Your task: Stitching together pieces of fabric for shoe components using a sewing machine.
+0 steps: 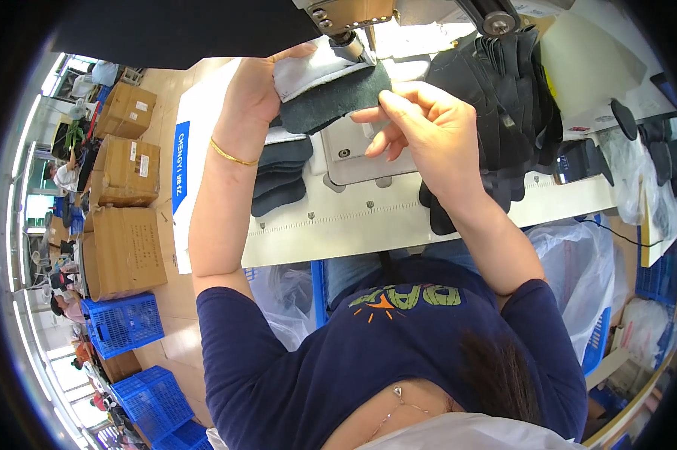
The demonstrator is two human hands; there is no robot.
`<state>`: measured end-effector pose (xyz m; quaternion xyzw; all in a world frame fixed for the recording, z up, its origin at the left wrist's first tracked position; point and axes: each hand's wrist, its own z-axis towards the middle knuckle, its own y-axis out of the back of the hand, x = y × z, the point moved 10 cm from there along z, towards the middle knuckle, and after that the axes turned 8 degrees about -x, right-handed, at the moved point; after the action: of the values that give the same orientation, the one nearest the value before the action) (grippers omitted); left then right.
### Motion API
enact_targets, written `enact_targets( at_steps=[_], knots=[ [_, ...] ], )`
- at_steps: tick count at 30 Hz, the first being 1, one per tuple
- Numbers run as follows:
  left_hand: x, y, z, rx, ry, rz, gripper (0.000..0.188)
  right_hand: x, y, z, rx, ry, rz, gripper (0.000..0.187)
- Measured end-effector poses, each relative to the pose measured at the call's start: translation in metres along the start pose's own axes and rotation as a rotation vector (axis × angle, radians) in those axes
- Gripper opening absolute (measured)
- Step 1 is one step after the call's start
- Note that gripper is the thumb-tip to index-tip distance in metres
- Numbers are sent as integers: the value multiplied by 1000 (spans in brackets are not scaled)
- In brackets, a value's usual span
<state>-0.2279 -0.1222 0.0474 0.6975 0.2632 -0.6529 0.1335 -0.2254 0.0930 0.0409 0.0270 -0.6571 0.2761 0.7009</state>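
Under the sewing machine's needle area (346, 41) is a dark grey-green fabric piece (331, 103) with a white, padded-looking layer (308, 73) along its upper side. My left hand (253, 88) grips the left end of this piece, its fingers partly hidden behind the white layer. At the right edge, my right hand (437, 127) pinches the dark fabric between thumb and forefinger, the other fingers loosely curled. Below the piece lies a small stack of dark, rounded fabric pieces (282, 171). A large heap of black cut pieces (496, 97) lies right of my right hand.
The white table edge (323, 241) carries a ruler scale. A dark phone-like device (580, 163) lies at the right. Plastic-lined blue crates (597, 337) flank my lap. Cardboard boxes (128, 251) and blue baskets (124, 326) stand on the floor to the left.
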Motion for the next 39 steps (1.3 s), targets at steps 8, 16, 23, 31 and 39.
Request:
enact_targets(
  at_steps=[8,16,23,31,39],
  knots=[
    [-39,-9,-100,-88,-1094,533,59,0,5,-1,-9,21,-21,18],
    [-37,-35,-130,108,-1582,1035,47,1,1,-1,-10,16,2,17],
    [-36,-66,-147,115,-1690,981,35,-1,1,-2,-16,18,10,16],
    [-40,-38,-112,320,-1310,876,34,-2,2,-2,4,2,26,17],
    [-41,-72,-157,145,-1788,1008,42,3,1,-9,-4,139,-99,25]
  ],
)
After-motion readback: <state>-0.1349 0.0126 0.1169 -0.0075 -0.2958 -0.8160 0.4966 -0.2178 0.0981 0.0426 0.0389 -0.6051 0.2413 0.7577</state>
